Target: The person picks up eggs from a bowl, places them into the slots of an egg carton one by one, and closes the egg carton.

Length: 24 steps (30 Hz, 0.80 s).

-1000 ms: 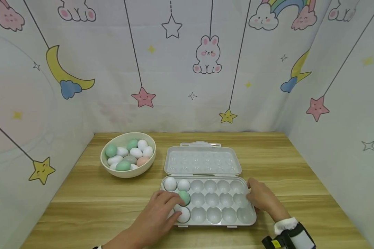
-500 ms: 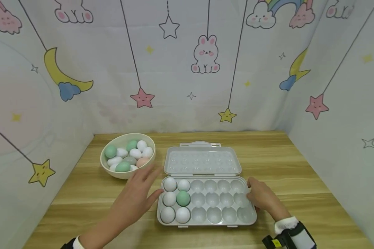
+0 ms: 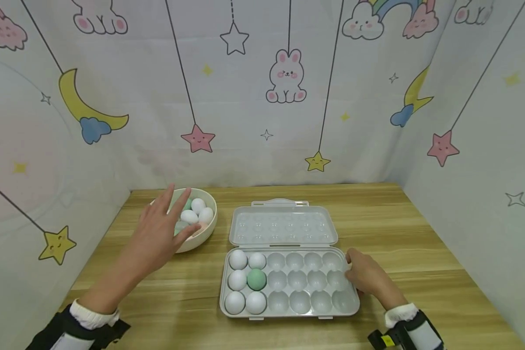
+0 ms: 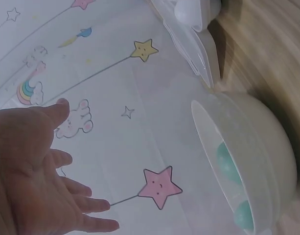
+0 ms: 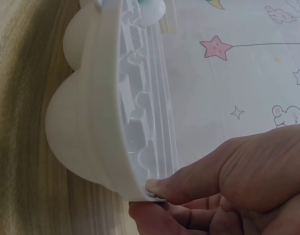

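Observation:
My left hand point(image 3: 159, 233) hovers over the near left part of a cream bowl point(image 3: 207, 233), fingers spread and holding nothing. White, green and peach eggs lie in the bowl; the hand hides some of them. With thumb and fingers, my right hand point(image 3: 369, 278) pinches the right end of a white egg carton point(image 3: 288, 313). The right wrist view shows its thumb inside the rim and fingers beneath. In the carton's two left columns sit several white eggs point(image 3: 235, 302) and one green egg point(image 3: 256, 279). The other cups hold no eggs.
The carton's clear lid point(image 3: 283, 226) lies folded back behind it. A wooden table point(image 3: 402, 233) carries everything. Printed cloth walls point(image 3: 245, 165) stand at the back and both sides.
My left hand has let go of the green egg, now seated in the carton's second column, and moved left and away to the bowl. My right hand has kept its hold.

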Tool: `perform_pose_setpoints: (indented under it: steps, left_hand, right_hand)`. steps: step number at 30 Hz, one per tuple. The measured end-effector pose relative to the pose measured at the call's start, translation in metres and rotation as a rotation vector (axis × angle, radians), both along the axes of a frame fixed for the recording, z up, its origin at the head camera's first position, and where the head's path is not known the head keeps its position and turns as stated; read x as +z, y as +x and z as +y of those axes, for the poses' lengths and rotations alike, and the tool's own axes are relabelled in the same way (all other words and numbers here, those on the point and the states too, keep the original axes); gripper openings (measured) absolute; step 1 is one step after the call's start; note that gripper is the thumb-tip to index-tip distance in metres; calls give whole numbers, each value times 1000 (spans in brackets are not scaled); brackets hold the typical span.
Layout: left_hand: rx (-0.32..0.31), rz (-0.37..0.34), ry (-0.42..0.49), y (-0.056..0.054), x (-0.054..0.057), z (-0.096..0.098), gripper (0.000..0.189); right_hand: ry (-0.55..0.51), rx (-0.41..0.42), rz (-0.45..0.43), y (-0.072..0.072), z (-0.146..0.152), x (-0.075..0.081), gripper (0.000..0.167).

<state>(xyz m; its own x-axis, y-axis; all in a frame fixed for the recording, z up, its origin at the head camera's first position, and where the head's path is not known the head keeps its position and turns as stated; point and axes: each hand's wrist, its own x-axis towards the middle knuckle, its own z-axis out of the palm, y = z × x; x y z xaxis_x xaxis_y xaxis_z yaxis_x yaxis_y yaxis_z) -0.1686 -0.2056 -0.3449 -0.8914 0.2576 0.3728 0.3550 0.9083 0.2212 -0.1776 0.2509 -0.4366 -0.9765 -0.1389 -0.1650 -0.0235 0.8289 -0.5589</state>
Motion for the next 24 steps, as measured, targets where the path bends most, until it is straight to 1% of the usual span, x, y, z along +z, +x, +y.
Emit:
perform_pose_setpoints:
  steps: [2, 5, 9, 13, 18, 22, 24]
  left_hand:
    - [23, -52, 11, -9, 1, -8, 82]
    - [53, -120, 24, -25, -1, -20, 83]
    - [85, -174, 26, -47, -10, -35, 84]
    - [131, -203, 36, -65, -20, -47, 85]
    - [206, -214, 53, -81, -32, -56, 84]
    - [249, -203, 17, -91, -45, -64, 82]
    - [259, -188, -10, -95, -52, -67, 81]
  right_hand:
    - [6, 2, -4, 0, 0, 2, 21]
    - [11, 1, -3, 0, -1, 4, 20]
    - [12, -4, -1, 0, -1, 4, 19]
    - [11, -9, -6, 1, -1, 2, 19]
    - [-5, -14, -2, 1, -1, 0, 17]
    - [-18, -21, 6, 2, -1, -1, 17]
    - [-18, -18, 9, 2, -1, -2, 17]
